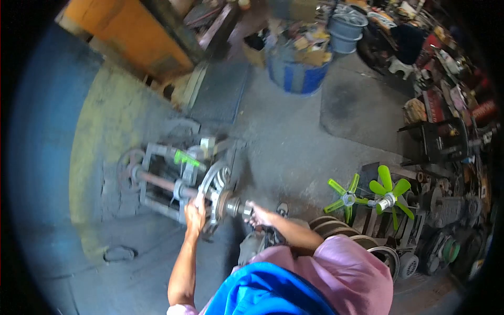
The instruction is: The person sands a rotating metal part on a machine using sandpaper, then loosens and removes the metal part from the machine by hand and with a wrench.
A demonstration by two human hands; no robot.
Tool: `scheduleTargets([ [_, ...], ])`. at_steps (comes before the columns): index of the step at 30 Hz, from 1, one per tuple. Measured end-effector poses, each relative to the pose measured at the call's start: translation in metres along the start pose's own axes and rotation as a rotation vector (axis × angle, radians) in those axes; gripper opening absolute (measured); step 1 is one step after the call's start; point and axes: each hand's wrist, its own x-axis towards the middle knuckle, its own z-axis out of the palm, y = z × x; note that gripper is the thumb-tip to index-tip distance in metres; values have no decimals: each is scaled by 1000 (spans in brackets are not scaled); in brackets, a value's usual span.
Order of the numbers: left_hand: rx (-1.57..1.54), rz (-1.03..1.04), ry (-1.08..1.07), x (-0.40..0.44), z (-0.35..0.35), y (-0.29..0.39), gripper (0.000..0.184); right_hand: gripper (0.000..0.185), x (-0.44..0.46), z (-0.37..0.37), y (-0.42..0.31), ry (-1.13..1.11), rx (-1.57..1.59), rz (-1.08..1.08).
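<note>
A machine with a metal frame [163,210] and a long rusty shaft [157,181] stands on the floor at my left. Near the shaft's right end sits a large spoked metal wheel [209,181]. My left hand [195,214] is closed on the near left side of this wheel. At the end of the shaft, beyond a stepped collar [231,206], is a nut-like metal piece [247,210]. My right hand [257,214] has its fingers closed around that piece, partly blurred. A bright green part [188,159] lies on the frame behind the wheel.
Two green-bladed fans [386,201] stand at the right, beside several round metal rims [336,228] and a motor [408,264]. A blue drum [299,77] full of scrap and grey buckets [345,39] are at the back. A black chair [443,140] stands far right.
</note>
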Motion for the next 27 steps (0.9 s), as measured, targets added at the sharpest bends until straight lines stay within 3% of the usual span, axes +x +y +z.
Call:
scheduleTargets([
  [3, 19, 4, 14, 1, 4, -7, 44, 54, -41, 41, -9, 286, -192, -353],
  [6, 9, -13, -7, 0, 6, -13, 44, 63, -62, 56, -7, 580, -1116, -815],
  [8, -8, -9, -1, 3, 12, -24, 44, 69, -62, 55, -6, 588, -1152, -781],
  [10, -27, 13, 1, 3, 14, -29, 42, 73, -56, 52, -3, 653, -1001, -904],
  [11, -58, 3, 10, 2, 14, -27, 42, 79, -43, 51, 1, 795, -891, -888],
  [12, -56, 6, 12, 1, 11, -19, 42, 84, -27, 36, 0, 418, -213, -381],
  [14, -1, -40, -8, 2, 5, -4, 41, 86, -38, 21, -17, 84, 326, 118],
  [15, -58, -6, 33, 1, 7, -3, 44, 85, -35, 15, -17, -97, 225, 176],
  [16, -54, -7, 37, 3, 7, -5, 44, 85, -26, 12, -17, -102, 222, 177],
  [18, -66, -20, 41, 1, 10, -9, 44, 74, -22, 14, -13, -57, 168, 13],
  [19, -75, -1, 49, 1, 13, -12, 43, 57, -27, 18, -12, -25, 214, -21],
  [20, -76, -8, 53, 1, 12, -16, 43, 57, -32, 24, -11, -26, 209, -14],
  [22, -17, -31, -5, 3, 8, -14, 44, 47, -40, 36, -2, 276, -321, -508],
  [23, -20, -36, -7, 1, 11, -18, 44, 54, -40, 42, 1, 539, -796, -931],
  [27, -3, -56, 15, 4, 11, -17, 44, 67, -48, 51, 6, 619, -1079, -929],
])
